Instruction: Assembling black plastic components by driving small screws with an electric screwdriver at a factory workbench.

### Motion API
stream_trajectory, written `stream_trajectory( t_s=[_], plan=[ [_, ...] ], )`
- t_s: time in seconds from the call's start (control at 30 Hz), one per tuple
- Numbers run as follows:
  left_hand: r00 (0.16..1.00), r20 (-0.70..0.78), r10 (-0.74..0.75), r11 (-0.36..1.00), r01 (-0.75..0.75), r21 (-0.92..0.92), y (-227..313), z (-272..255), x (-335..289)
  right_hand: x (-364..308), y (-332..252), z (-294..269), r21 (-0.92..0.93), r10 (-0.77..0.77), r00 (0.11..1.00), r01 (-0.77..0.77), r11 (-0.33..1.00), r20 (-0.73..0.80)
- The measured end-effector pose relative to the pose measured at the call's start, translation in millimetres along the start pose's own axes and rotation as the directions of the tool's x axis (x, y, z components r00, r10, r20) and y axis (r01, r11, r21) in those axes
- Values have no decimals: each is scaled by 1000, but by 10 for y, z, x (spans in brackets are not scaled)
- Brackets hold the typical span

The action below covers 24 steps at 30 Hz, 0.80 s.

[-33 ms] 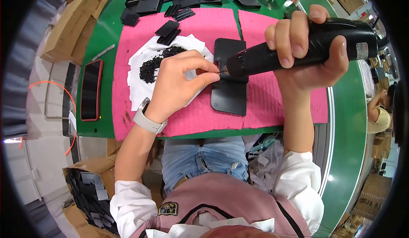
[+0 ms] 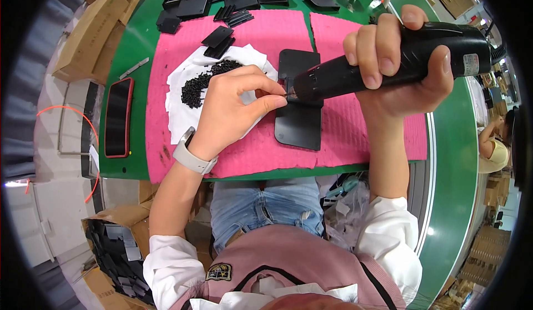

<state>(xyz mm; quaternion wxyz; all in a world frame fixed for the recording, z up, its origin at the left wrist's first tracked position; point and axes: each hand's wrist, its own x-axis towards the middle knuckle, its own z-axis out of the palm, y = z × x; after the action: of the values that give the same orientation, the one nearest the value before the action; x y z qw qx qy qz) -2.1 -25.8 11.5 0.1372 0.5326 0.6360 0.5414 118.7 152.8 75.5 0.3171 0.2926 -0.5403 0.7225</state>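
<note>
Black power driver (image 2: pixel 416 54) fills the curled right hand (image 2: pixel 397 100) — the left hand (image 2: pixel 236 104) pinches at its thin bit (image 2: pixel 291 94) — over a flat panel (image 2: pixel 298 124) on pink sheeting (image 2: pixel 344 138).

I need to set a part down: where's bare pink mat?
Bare pink mat shows right of the black panel, below the power tool; a smaller patch lies between panel and watch strap. Crowded: the white cloth, heaped with small black pieces, and the far side of the green table, stacked with black parts.
</note>
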Motion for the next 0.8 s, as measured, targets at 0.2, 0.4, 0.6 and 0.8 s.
stream_trajectory(
  t_s=[0.2,0.4,0.6,0.8],
  plan=[
    [1000,10,-8,1000,8,-5,1,32,-10,-9,34,39,40,46,999,-45,998,-18],
    [995,82,58,988,-46,-146,-38,53,11,42,-123,-76,172,83,990,-62,983,-112],
    [991,9,132,950,-129,283,-27,182,-8,47,-91,168,102,175,901,-145,984,-398],
    [992,53,117,926,-128,354,-102,215,-39,47,-113,126,-17,209,881,-238,971,-425]
  ],
)
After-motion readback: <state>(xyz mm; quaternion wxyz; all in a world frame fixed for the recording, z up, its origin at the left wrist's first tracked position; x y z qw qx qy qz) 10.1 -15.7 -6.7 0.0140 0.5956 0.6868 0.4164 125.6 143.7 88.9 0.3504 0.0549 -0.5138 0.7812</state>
